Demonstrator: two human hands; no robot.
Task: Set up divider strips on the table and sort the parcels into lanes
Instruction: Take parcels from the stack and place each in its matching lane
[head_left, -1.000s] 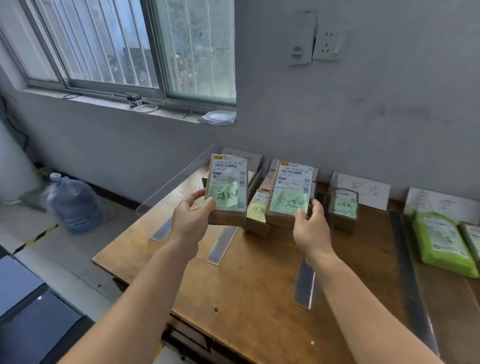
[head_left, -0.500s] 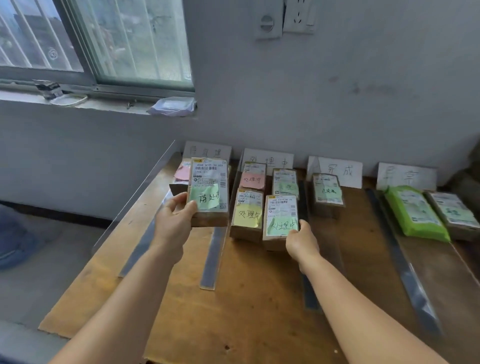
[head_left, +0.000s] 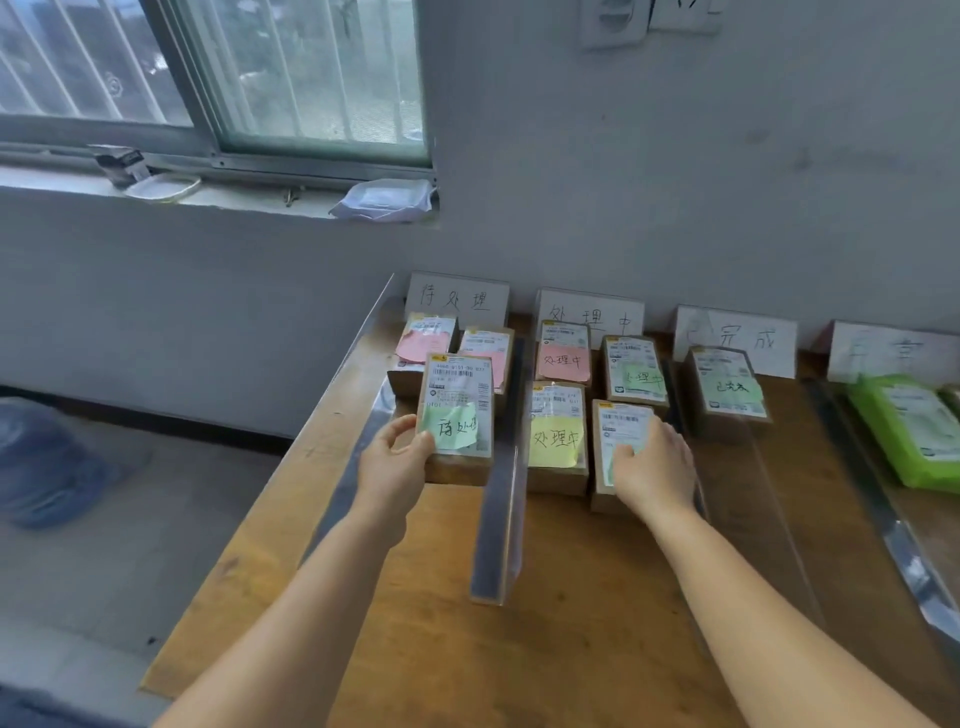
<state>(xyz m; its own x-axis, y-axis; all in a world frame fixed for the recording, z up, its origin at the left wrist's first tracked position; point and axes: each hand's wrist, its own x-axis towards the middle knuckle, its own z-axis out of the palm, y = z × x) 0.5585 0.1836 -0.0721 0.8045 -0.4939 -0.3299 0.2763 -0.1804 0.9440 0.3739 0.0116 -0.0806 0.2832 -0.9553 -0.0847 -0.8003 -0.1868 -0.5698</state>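
My left hand (head_left: 396, 467) grips a brown parcel with a green note (head_left: 457, 415) low over the leftmost lane, in front of two parcels with pink notes (head_left: 426, 338). My right hand (head_left: 654, 467) lies flat on another brown parcel (head_left: 618, 436) resting on the wooden table (head_left: 571, 649) in the second lane, beside a parcel with a yellow note (head_left: 556, 436). A clear divider strip (head_left: 498, 499) stands between the two lanes. Further clear dividers (head_left: 748, 493) run to the right.
Handwritten paper lane signs (head_left: 457, 299) lean on the wall at the table's back edge. A single parcel (head_left: 727, 387) sits in the third lane, and green bags (head_left: 909, 426) lie at the far right. A water jug (head_left: 47, 462) stands on the floor left.
Both parcels came down from in front of me. The right one now rests in the second lane under my flattened hand, and the left one has sunk towards the first lane.
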